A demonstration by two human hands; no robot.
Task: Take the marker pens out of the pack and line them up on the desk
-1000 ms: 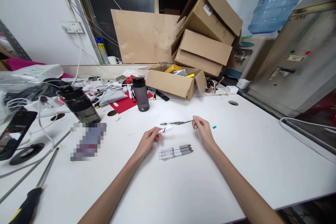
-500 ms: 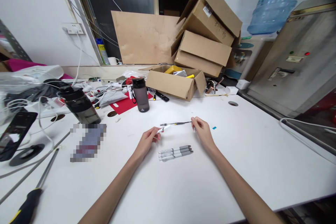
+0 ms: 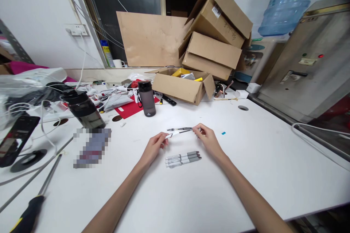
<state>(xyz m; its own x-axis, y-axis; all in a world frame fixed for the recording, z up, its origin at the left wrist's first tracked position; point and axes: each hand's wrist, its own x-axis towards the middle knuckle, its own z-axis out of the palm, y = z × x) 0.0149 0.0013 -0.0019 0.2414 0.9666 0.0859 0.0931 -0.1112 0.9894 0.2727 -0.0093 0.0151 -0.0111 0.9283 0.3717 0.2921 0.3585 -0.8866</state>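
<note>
My left hand [image 3: 156, 146] is closed on a white pen barrel [image 3: 172, 135] above the white table [image 3: 175, 204]. A thin dark refill [image 3: 186, 131] runs from the barrel's right end to the fingertips of my right hand [image 3: 205, 135], which are pinched on it. Part of a grey piece shows at the right fingers; its shape is mostly hidden. Just behind the barrel, a dark, slender pen part [image 3: 175, 129] lies on the table. Several white and grey pens [image 3: 182, 159] rest side by side nearer to me, between my forearms.
A dark bottle [image 3: 147, 102] and an open carton [image 3: 177, 87] stand at the back. To the left are a tilted bottle [image 3: 84, 111], a phone [image 3: 18, 140], cables and a screwdriver [image 3: 30, 213]. A blue scrap [image 3: 223, 133] lies right of my right hand.
My right hand has moved a little left, toward my left hand. The refill now reaches into the barrel's right end, with less of it showing. My left hand has barely moved.
</note>
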